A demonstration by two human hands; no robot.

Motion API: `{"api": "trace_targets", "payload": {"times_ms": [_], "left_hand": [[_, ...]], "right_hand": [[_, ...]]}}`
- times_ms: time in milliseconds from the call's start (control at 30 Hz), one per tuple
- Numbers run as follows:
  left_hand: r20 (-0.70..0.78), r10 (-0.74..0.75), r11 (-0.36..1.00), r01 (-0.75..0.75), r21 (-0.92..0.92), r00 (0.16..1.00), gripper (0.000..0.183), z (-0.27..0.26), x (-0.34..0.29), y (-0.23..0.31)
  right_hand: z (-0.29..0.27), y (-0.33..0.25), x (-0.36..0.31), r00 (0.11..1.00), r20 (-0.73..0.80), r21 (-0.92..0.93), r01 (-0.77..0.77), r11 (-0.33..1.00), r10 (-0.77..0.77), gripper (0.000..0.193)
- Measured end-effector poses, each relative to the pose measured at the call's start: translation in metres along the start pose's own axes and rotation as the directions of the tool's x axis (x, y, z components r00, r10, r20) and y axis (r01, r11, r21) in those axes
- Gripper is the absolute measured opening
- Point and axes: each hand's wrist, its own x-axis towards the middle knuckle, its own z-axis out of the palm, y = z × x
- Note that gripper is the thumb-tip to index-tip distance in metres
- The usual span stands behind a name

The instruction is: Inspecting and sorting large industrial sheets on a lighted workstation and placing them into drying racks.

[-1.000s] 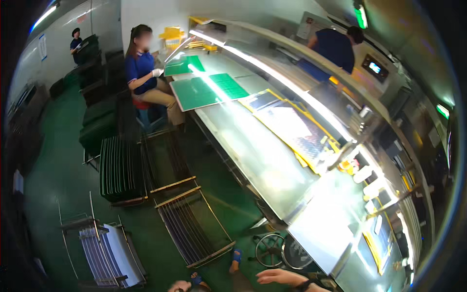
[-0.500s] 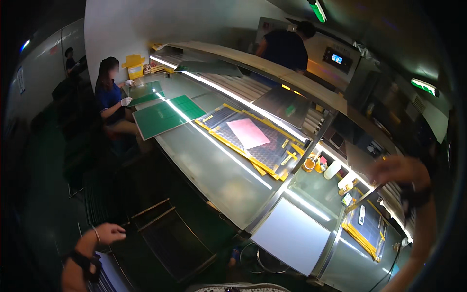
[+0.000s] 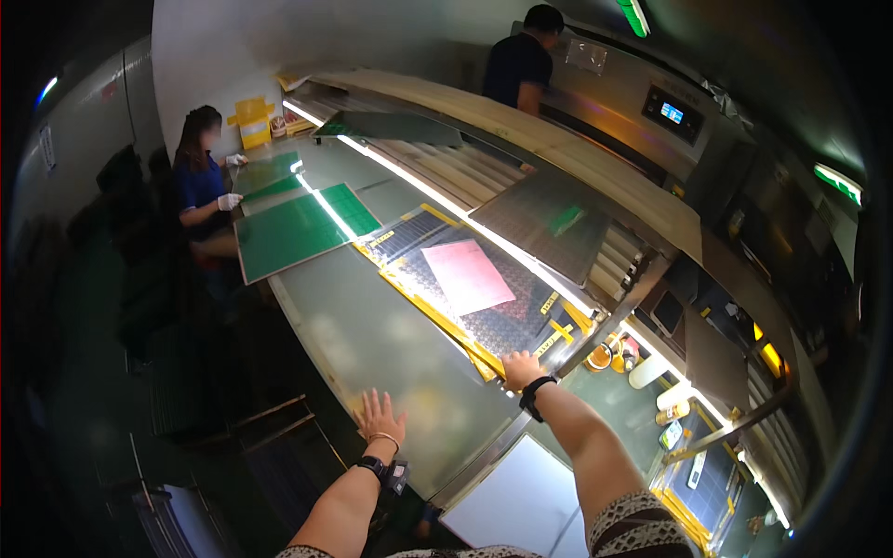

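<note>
My left hand [image 3: 381,418] lies with its fingers spread on the near edge of the grey glass-like tabletop [image 3: 344,321]. My right hand [image 3: 523,369] is closed around the near right corner of a dark, grid-patterned sheet [image 3: 535,321] edged in yellow tape, which lies on other yellow-edged sheets. Some of my right fingers are hidden behind the hand. A pink sheet of paper [image 3: 465,277] rests on the dark sheet. To its left is a green panel [image 3: 288,232].
A seated co-worker [image 3: 197,177] in white gloves handles another green panel. Another person [image 3: 518,60] stands behind the shelf [image 3: 502,130]. A white board [image 3: 521,507] lies near me. Bottles [image 3: 648,374] and another yellow-edged stack [image 3: 712,465] are at right.
Both hands have come inward from the sides. My left hand has landed on the tabletop, and my right has taken hold of the yellow-edged sheet's corner. My view has shifted.
</note>
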Motion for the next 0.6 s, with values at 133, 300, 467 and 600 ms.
{"api": "trace_targets", "payload": {"times_ms": [133, 300, 467, 600], "left_hand": [[-0.186, -0.031, 1.0, 0.029, -0.012, 0.982, 0.069, 0.005, -0.017, 0.014], [-0.152, -0.025, 0.999, 0.021, -0.029, 0.988, 0.067, -0.007, -0.014, 0.022], [-0.143, -0.002, 1.0, 0.006, 0.026, 0.99, 0.068, -0.007, -0.014, 0.023], [-0.171, 0.013, 1.0, -0.015, -0.013, 0.985, 0.063, -0.008, -0.011, 0.032]], "right_hand": [[0.038, 0.0, 0.012, 0.988, -0.149, -0.102, -0.049, 0.994, 0.033, 0.072], [0.091, 0.007, 0.031, 0.928, -0.365, -0.065, -0.108, 0.992, 0.077, 0.059], [0.061, 0.054, 0.053, 0.877, -0.473, 0.117, 0.154, 0.981, -0.081, 0.008], [-0.013, 0.085, 0.043, 0.835, -0.549, 0.22, 0.188, 0.957, -0.038, 0.01]]}}
